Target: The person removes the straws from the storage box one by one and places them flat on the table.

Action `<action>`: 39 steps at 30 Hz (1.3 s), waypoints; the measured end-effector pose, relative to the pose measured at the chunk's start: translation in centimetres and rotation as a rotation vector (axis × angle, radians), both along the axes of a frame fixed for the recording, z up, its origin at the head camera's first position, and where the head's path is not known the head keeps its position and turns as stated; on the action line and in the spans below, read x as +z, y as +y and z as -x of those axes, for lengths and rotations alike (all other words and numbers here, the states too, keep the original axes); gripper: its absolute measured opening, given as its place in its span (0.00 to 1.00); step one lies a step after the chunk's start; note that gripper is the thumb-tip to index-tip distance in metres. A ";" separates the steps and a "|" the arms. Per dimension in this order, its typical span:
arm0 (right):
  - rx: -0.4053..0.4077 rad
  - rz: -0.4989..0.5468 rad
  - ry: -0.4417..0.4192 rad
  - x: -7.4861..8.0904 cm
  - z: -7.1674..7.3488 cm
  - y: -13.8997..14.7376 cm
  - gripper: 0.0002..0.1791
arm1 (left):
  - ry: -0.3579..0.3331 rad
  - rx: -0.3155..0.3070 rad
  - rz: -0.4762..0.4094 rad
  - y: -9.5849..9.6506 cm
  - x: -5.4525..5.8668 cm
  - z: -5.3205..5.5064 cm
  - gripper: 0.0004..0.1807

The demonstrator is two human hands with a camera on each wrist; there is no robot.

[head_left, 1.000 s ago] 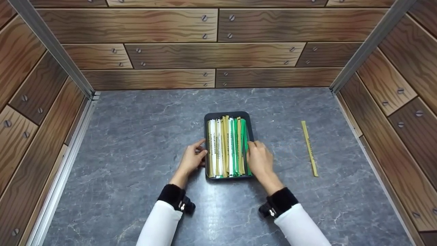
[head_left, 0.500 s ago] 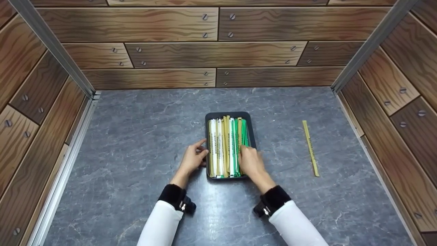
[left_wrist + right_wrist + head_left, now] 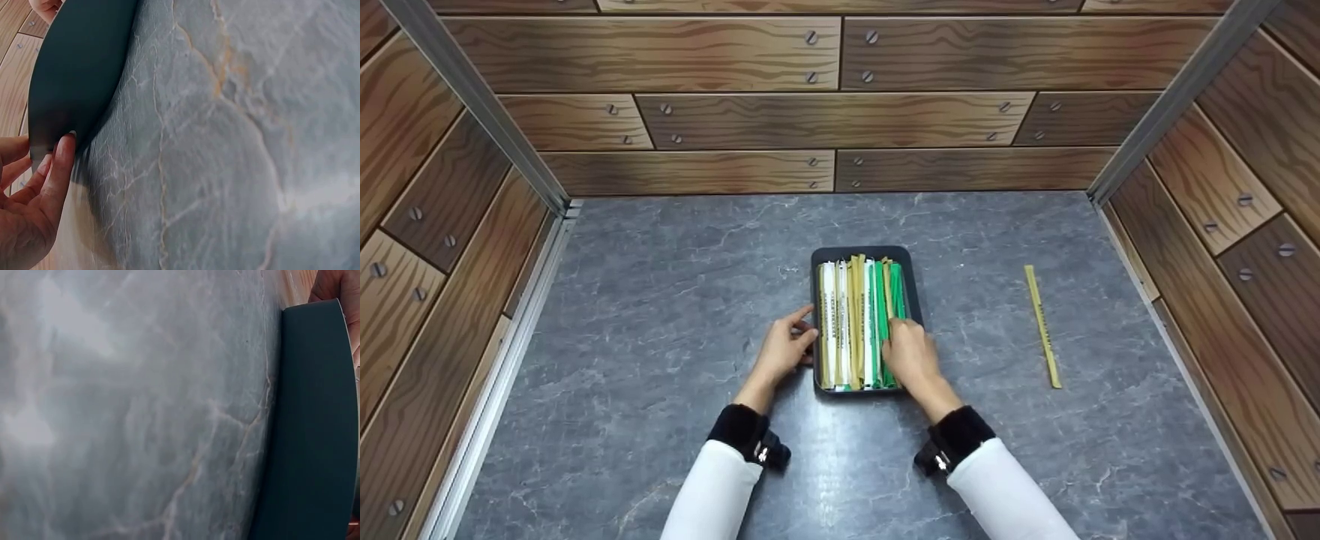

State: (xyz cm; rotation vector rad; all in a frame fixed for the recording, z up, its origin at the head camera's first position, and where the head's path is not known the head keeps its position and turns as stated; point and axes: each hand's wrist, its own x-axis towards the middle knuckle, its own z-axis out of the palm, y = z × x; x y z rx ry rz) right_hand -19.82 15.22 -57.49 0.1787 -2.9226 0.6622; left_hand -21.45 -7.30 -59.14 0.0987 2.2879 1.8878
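A dark rectangular tray (image 3: 864, 253) on the tabletop holds a row of several long, thin printed packets that look like wrapped straws (image 3: 844, 322), in tan, white and green. My left hand (image 3: 781, 346) lies at the tray's left side. In the left wrist view its fingertips (image 3: 64, 145) touch the outer wall (image 3: 79, 67). My right hand (image 3: 912, 356) is over the tray's right part, with bent fingers down among the green and tan packets. I cannot tell whether it pinches one, since its fingertips are hidden.
A single tan packet (image 3: 1042, 326) lies on the grey marbled tabletop (image 3: 682, 262), to the right of the tray. Wood-patterned panels (image 3: 690, 120) stand at the back and both sides, with metal frame bars (image 3: 484, 112) at the corners.
My right hand has moved left from the tray's right edge onto the green packets. The slanted green packet there now lies straighter, and a tan one has shifted slightly. The left hand stays put.
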 end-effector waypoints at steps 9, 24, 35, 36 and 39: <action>-0.026 0.081 0.016 -0.4 -0.1 -0.1 0.20 | 0.006 0.012 0.051 0.0 0.1 0.0 0.28; -0.077 0.289 0.058 2.2 0.0 1.6 0.31 | -0.004 0.014 0.039 0.1 -0.1 0.0 0.29; -0.251 0.396 0.112 2.3 0.0 8.1 0.19 | 0.013 -0.003 0.043 0.2 0.1 0.1 0.28; -0.276 0.376 0.092 2.1 -0.1 8.8 0.18 | 0.012 -0.005 0.052 0.2 0.1 0.0 0.28; -0.352 0.300 0.037 1.3 -0.3 11.1 0.17 | 0.004 -0.004 0.068 0.1 0.3 0.0 0.28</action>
